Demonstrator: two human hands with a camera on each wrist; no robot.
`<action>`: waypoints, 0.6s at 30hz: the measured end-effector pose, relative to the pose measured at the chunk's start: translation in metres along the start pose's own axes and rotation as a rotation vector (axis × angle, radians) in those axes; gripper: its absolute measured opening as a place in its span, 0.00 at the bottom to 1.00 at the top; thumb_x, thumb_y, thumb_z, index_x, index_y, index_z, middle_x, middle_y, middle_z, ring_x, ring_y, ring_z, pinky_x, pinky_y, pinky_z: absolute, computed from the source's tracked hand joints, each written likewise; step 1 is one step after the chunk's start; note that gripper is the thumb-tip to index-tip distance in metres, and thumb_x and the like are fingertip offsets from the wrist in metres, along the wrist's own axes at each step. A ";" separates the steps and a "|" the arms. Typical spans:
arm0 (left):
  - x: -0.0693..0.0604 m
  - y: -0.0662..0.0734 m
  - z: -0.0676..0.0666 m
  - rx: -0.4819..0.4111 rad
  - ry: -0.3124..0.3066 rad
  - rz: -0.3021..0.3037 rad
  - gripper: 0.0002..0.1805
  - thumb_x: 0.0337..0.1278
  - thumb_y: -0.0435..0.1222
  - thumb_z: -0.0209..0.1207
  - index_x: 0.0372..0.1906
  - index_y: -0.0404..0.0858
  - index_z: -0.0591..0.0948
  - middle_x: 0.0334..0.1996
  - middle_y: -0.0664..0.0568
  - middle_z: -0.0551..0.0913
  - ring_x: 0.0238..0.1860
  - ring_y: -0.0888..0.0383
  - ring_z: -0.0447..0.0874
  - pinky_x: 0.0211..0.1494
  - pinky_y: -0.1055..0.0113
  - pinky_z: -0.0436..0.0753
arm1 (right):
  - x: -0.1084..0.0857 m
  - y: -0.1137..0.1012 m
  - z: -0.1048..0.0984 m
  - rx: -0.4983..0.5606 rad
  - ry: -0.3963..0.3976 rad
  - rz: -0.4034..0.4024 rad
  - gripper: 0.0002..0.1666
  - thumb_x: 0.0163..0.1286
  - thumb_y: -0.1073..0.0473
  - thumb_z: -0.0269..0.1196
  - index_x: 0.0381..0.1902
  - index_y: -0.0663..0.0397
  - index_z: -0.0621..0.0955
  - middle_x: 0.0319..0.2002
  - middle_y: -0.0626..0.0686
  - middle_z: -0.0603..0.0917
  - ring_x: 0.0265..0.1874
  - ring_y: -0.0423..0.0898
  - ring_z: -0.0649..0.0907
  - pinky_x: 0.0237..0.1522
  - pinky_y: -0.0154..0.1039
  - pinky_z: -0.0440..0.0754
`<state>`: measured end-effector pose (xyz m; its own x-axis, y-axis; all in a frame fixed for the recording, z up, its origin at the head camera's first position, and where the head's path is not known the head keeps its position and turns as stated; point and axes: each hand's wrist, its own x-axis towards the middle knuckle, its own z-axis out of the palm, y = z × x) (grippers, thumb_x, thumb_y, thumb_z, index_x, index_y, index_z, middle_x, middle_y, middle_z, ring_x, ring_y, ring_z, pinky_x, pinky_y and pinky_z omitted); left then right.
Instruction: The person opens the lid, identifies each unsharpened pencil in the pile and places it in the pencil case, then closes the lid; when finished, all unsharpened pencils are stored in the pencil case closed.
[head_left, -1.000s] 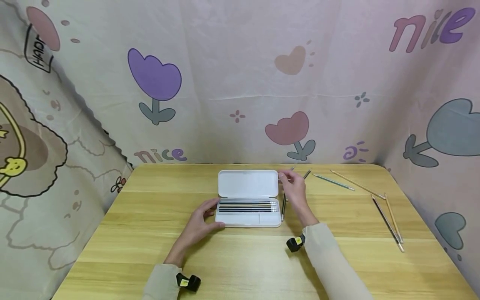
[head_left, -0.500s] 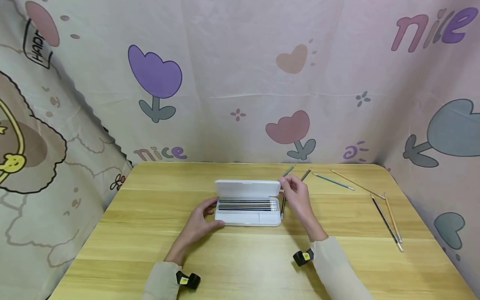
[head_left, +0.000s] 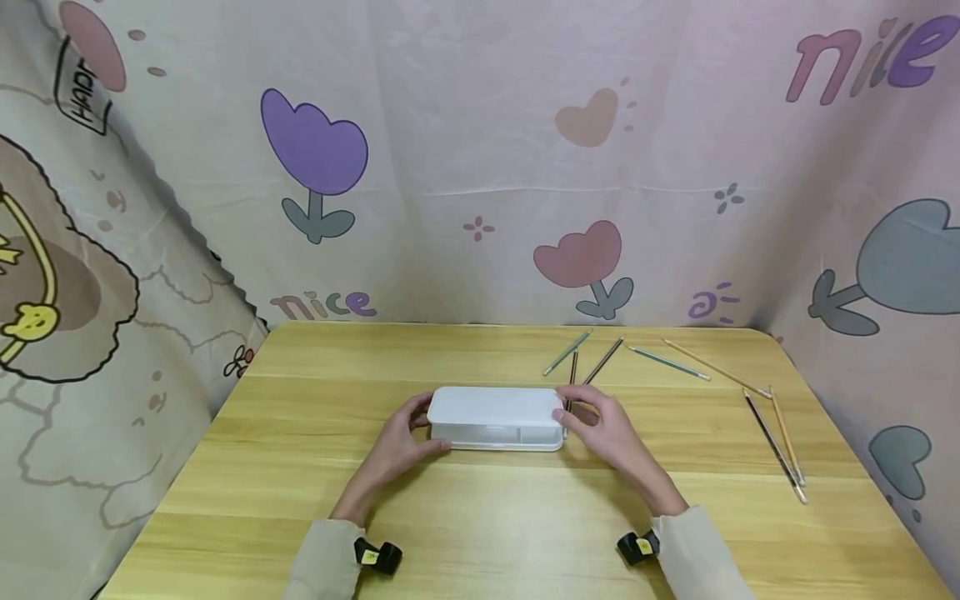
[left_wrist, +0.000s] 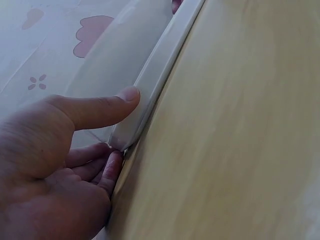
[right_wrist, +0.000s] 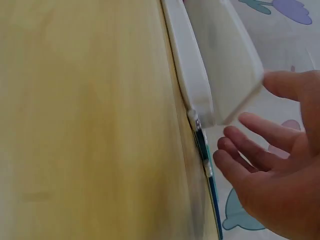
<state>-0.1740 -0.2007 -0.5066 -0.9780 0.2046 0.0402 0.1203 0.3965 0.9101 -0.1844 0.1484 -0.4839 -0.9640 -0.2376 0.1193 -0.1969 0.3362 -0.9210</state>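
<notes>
A white pencil case (head_left: pixel 472 437) lies on the table, its lid (head_left: pixel 495 406) tilted partway down with a gap along the front. The pencils inside are hidden under the lid in the head view. My left hand (head_left: pixel 396 440) grips the case's left end, thumb on the front wall (left_wrist: pixel 145 95) and fingers at the back corner. At the other end, my right hand (head_left: pixel 609 427) holds the lid's right edge between thumb and index finger. In the right wrist view the thumb touches the lid's corner (right_wrist: pixel 252 75), and the other fingers are loosely bent below it.
Beside the case's right end lies a dark pencil (head_left: pixel 574 367). Behind it are a teal pencil (head_left: pixel 567 352) and another dark one (head_left: pixel 603 360). Farther right, several more pencils, among them a yellow one (head_left: pixel 716 367) and a black one (head_left: pixel 775 444), lie scattered. A patterned curtain (head_left: pixel 420 250) hangs behind the table.
The lid has swung from upright down over the case, covering the pencils inside. My right hand has come forward and down with it. The left hand has stayed at the left end.
</notes>
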 end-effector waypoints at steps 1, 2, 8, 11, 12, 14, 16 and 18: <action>0.001 0.000 0.000 0.002 -0.002 0.006 0.49 0.48 0.33 0.78 0.75 0.29 0.65 0.63 0.37 0.77 0.59 0.42 0.79 0.66 0.46 0.77 | -0.001 0.001 -0.001 -0.037 -0.007 -0.017 0.28 0.70 0.56 0.70 0.63 0.65 0.80 0.63 0.62 0.79 0.65 0.63 0.76 0.67 0.53 0.74; 0.001 0.000 -0.001 -0.001 -0.006 0.006 0.49 0.47 0.33 0.78 0.75 0.30 0.65 0.63 0.38 0.77 0.59 0.43 0.79 0.67 0.46 0.76 | -0.001 0.001 -0.001 -0.074 -0.013 -0.037 0.28 0.70 0.56 0.70 0.63 0.65 0.80 0.64 0.62 0.78 0.66 0.63 0.76 0.68 0.54 0.73; 0.000 -0.004 -0.002 0.005 -0.031 0.017 0.50 0.48 0.34 0.78 0.76 0.30 0.65 0.63 0.39 0.77 0.59 0.44 0.79 0.67 0.49 0.76 | -0.005 0.004 0.002 -0.314 -0.038 -0.161 0.30 0.65 0.57 0.74 0.62 0.66 0.81 0.65 0.64 0.79 0.67 0.65 0.74 0.69 0.59 0.70; -0.002 -0.004 -0.002 -0.011 -0.044 0.007 0.48 0.51 0.36 0.77 0.76 0.31 0.65 0.63 0.39 0.77 0.60 0.44 0.78 0.68 0.50 0.76 | -0.008 0.004 0.003 -0.358 -0.041 -0.182 0.31 0.64 0.58 0.75 0.62 0.67 0.81 0.64 0.64 0.79 0.66 0.66 0.75 0.68 0.60 0.71; -0.002 -0.004 -0.002 -0.015 -0.046 0.007 0.47 0.53 0.37 0.76 0.76 0.31 0.65 0.63 0.39 0.77 0.60 0.43 0.78 0.68 0.49 0.76 | -0.009 0.004 0.003 -0.365 -0.038 -0.187 0.31 0.64 0.58 0.75 0.61 0.67 0.81 0.64 0.64 0.79 0.66 0.66 0.75 0.68 0.61 0.71; -0.002 -0.004 -0.003 -0.035 -0.041 -0.005 0.46 0.55 0.37 0.75 0.76 0.32 0.66 0.64 0.39 0.76 0.61 0.42 0.78 0.68 0.48 0.76 | -0.009 0.003 0.004 -0.371 -0.032 -0.195 0.31 0.63 0.59 0.75 0.61 0.67 0.81 0.64 0.63 0.80 0.66 0.65 0.75 0.68 0.61 0.72; -0.002 -0.004 -0.005 -0.040 -0.034 -0.004 0.45 0.57 0.38 0.74 0.76 0.32 0.66 0.64 0.38 0.76 0.61 0.42 0.78 0.68 0.48 0.76 | -0.007 0.002 0.005 -0.375 -0.028 -0.204 0.31 0.63 0.59 0.75 0.61 0.67 0.81 0.64 0.64 0.80 0.65 0.65 0.76 0.67 0.61 0.72; -0.003 -0.004 -0.007 -0.045 -0.023 -0.003 0.44 0.57 0.38 0.74 0.76 0.32 0.66 0.63 0.38 0.76 0.61 0.41 0.78 0.68 0.48 0.76 | -0.006 0.001 0.008 -0.378 -0.033 -0.209 0.31 0.63 0.59 0.75 0.61 0.68 0.81 0.64 0.64 0.79 0.65 0.65 0.76 0.68 0.60 0.72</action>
<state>-0.1729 -0.2093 -0.5073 -0.9741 0.2243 0.0289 0.1097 0.3568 0.9277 -0.1779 0.1431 -0.4885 -0.8915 -0.3627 0.2712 -0.4446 0.5864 -0.6771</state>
